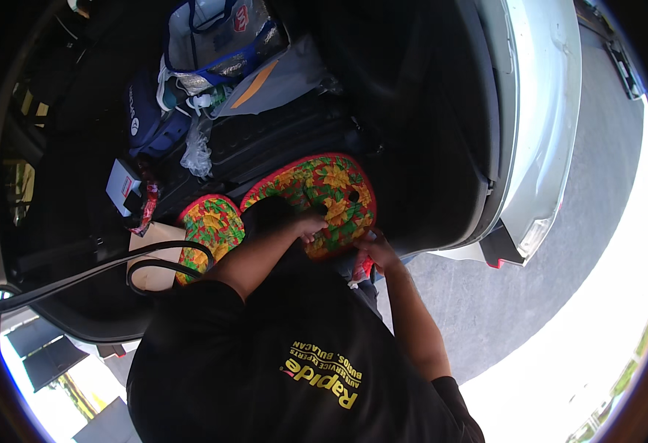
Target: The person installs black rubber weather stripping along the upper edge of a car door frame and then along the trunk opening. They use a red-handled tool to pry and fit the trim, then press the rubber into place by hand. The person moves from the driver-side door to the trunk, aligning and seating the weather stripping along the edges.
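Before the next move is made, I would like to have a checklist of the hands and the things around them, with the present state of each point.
1. Left hand at the large floral mat: ok; how firm its grip is: cannot tell.
2. Right hand beside the mat's lower right edge: ok.
3. Red item held in the right hand: ok; what it is: cannot tell.
4. Smaller floral mat fully in sight: not ok, a looped black cable crosses in front of it.
5. Small pale box apart from the large mat: ok.
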{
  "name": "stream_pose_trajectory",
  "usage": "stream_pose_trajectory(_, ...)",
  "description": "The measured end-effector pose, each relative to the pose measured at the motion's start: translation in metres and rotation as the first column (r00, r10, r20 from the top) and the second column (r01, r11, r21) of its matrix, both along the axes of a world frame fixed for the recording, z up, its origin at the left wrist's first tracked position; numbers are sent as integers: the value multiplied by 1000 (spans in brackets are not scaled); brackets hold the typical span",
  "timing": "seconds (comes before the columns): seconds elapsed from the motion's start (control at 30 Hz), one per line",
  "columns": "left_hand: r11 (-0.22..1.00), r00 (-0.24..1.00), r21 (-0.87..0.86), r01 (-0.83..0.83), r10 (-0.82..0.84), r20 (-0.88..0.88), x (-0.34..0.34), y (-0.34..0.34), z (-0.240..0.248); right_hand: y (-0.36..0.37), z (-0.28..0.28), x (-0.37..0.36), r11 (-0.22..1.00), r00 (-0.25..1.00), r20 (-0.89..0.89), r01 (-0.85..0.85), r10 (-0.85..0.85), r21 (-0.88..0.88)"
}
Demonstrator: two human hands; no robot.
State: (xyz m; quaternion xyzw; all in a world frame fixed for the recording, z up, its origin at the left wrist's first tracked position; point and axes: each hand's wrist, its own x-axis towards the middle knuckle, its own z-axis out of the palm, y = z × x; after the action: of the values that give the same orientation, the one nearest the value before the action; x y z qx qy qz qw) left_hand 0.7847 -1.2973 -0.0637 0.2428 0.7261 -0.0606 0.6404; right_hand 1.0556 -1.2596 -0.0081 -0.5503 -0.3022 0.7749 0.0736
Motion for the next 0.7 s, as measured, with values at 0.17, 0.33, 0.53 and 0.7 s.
stream_pose_trajectory(0.17,960,890,73,269,-218,-401,34,-31,-139,-9,-67,-26,988,964,264,-71,33,136)
stream_pose_trajectory(0.33,959,769,-116,-260,133,-625,80,-47,-140,-32,-100,-22,979,965,256,4,-58,203)
stream_pose_trajectory(0.53,985,859,161,-53,128,-496,59,-56,-140,-78,-107,-10,983,962,274,-42,-9,180)
stream_pose_trajectory(0.7,940,638,-29,339,-252,-728,83,-80,-101,-91,-125,4,857,930,322,-309,180,412)
